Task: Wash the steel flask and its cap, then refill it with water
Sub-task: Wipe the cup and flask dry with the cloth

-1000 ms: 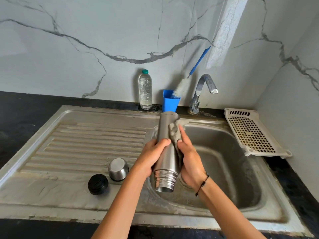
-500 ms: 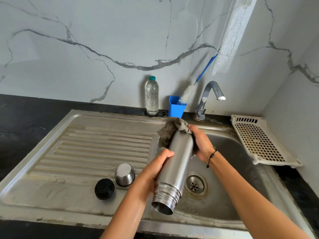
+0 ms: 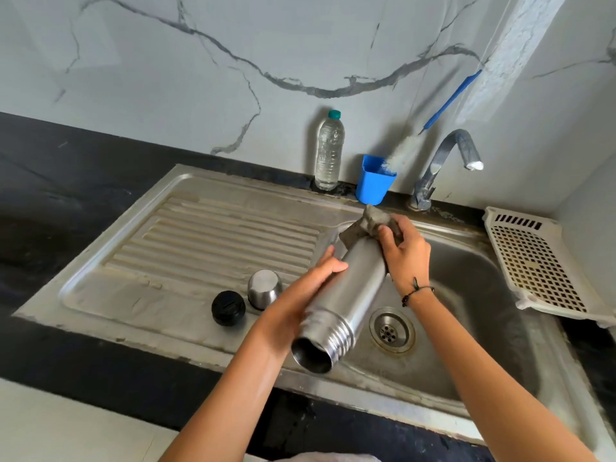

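The steel flask (image 3: 350, 291) is held above the sink (image 3: 483, 328), between the two hands. The left hand (image 3: 300, 295) grips its middle from the left side, thumb lying across the top of the body. The right hand (image 3: 405, 253) is at the far end, fingers curled round a grey scrubbing cloth (image 3: 366, 225) that is pressed over the flask's base.

The flask lies tilted — its long axis runs from near-left to far-right, with the threaded open mouth pointing toward the person and slightly down, and the closed base pointing away toward the tap (image 3: 446, 161). The mouth looks dark inside; I cannot tell whether anything is in it.

On the ribbed draining board (image 3: 200, 241) to the left, a steel cup cap (image 3: 264, 290) sits upside down, just beside a black stopper (image 3: 228, 308) on its near-left.

At the far edge of the desk (image 3: 50, 181) a clear plastic bottle (image 3: 329, 151) with a green cap stands upright, with water in it. Right of it, a blue cup (image 3: 373, 181) holds a bottle brush (image 3: 430, 128) leaning right — white bristles down, blue handle up. A white perforated tray (image 3: 540, 261) lies at the far right.
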`<state>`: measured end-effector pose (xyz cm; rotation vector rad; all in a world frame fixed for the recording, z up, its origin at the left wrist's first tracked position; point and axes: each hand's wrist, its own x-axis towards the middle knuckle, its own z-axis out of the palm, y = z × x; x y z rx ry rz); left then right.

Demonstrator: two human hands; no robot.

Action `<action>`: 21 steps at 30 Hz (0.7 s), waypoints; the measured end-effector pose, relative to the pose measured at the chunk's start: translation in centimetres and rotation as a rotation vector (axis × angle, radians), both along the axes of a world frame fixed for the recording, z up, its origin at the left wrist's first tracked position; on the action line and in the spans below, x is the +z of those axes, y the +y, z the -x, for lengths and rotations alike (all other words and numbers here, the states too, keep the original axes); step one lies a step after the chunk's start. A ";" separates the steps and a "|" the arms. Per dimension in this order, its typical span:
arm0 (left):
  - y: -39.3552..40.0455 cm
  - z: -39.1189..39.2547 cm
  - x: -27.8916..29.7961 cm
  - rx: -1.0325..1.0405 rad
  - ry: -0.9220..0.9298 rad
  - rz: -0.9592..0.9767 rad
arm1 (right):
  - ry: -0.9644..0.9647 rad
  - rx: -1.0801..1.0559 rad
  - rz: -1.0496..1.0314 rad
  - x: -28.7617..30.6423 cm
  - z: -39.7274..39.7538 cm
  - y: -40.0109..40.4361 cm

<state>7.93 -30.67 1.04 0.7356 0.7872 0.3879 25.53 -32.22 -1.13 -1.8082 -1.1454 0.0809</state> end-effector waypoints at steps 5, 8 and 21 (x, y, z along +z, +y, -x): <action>0.5 3.1 0.8 0.003 -0.176 0.180 | -0.157 0.430 -0.108 -1.6 2.3 -1.5; 0.9 3.6 0.5 0.083 -0.125 0.105 | -0.251 0.541 -0.105 -0.8 3.3 -1.2; 5.8 9.6 3.4 0.557 0.014 -0.080 | -0.425 0.962 -0.069 2.6 9.3 9.1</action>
